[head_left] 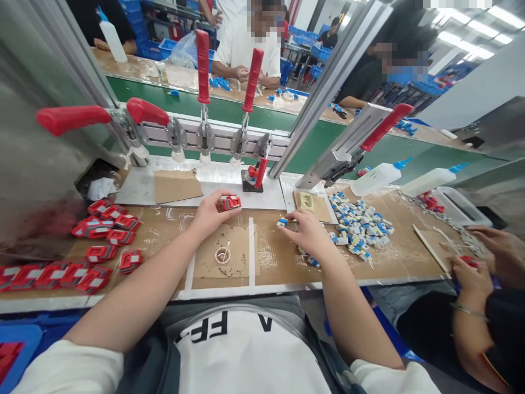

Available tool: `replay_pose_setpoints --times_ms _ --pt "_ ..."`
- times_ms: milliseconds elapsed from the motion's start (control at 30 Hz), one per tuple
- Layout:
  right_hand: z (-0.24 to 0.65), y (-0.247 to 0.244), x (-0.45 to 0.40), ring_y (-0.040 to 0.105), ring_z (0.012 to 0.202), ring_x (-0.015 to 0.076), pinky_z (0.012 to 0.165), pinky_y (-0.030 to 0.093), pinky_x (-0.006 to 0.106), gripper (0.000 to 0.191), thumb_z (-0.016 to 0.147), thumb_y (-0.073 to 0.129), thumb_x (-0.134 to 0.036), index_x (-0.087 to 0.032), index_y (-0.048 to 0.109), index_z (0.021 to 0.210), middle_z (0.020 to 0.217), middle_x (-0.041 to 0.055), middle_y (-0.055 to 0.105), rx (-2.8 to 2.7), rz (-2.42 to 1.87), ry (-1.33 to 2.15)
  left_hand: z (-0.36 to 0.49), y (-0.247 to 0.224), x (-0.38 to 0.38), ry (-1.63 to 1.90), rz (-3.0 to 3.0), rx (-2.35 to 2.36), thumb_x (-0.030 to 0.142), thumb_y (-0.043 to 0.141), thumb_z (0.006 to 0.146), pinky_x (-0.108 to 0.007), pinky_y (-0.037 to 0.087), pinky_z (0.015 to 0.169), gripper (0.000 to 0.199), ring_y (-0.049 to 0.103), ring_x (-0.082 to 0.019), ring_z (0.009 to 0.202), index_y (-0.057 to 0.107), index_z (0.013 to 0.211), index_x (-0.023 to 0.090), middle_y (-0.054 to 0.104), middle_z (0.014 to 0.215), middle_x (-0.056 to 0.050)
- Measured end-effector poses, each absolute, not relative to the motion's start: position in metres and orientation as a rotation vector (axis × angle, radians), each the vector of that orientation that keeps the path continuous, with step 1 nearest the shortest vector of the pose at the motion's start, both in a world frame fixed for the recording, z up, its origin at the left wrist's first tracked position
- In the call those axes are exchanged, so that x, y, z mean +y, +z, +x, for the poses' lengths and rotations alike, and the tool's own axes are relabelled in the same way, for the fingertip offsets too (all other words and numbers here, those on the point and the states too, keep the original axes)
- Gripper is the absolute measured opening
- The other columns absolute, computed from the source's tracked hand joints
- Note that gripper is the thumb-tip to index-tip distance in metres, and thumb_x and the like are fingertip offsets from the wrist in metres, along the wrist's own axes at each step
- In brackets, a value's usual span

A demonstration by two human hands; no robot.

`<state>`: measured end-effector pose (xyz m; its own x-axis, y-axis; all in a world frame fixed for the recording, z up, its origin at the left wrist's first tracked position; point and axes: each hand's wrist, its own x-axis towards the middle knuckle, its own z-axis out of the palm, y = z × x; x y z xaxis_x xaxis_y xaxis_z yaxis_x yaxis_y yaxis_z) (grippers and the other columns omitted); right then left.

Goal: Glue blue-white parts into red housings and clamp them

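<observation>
Centrally, just above mid-frame, the left hand (211, 214) pinches a red part (229, 203) between thumb and fingertips, holding it above the cardboard-covered bench (279, 257), just in front of the pale fixture plate (139, 189). Slightly right of centre, the right hand (308, 232) is narrowed around a small blue-and-white piece (281, 222), gripped at the fingertips low over the bench. The 2 hands are apart, with a white tape line (251, 249) running between them.

Right of the right hand lies a heap of blue-and-white pieces (361, 224), the nearest ones touching its fingers. At the left of the frame, a spread of red parts (102, 235) lies flat on the bench. Near the lower centre, a small round cup (222, 255) with a thin stick in it sits on a cardboard square. Along the upper half stand red-handled toggle clamps (203, 65), some upright, some lying sideways. In the right of the frame, 2 white squeeze bottles (377, 178) with blue tips lie tilted. At the lower right edge, another person's hands (476, 276) work close together over the bench.
</observation>
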<state>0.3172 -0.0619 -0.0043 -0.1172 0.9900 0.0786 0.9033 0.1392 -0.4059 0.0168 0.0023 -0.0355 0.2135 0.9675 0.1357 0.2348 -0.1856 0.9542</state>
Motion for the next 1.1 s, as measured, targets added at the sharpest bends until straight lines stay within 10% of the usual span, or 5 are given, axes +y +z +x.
replay_pose_setpoints --times_ms 300,667,1100 --pt "0.220 -0.013 -0.006 0.062 0.068 0.0161 0.066 0.057 0.033 0.058 0.060 0.096 -0.056 -0.021 0.077 0.103 0.082 0.0029 0.071 -1.180 -0.966 1.464 0.011 -0.028 -0.007 1.195 1.967 1.335 0.031 0.080 0.083 -0.036 0.053 0.087 0.026 0.071 -0.024 0.096 0.068 0.105 0.023 0.075 0.102 -0.004" --pt "0.215 -0.040 -0.012 0.041 0.062 0.0119 0.049 0.034 0.025 0.055 0.065 0.093 -0.055 -0.024 0.075 0.107 0.081 0.0016 0.063 -1.141 -0.911 1.449 0.010 -0.030 -0.009 1.350 1.955 1.151 0.021 0.078 0.085 -0.036 0.056 0.094 0.026 0.072 -0.023 0.103 0.071 0.110 0.025 0.077 0.110 -0.004" --pt "0.233 -0.019 -0.018 0.058 0.086 0.0217 0.070 0.050 0.035 0.048 0.079 0.086 -0.060 -0.028 0.077 0.114 0.103 0.0072 0.063 -1.597 -0.903 1.072 0.007 -0.032 0.000 0.797 1.373 0.700 0.086 0.073 0.074 -0.028 0.043 0.056 0.080 0.057 -0.017 0.065 0.074 0.118 0.020 0.067 0.082 -0.006"
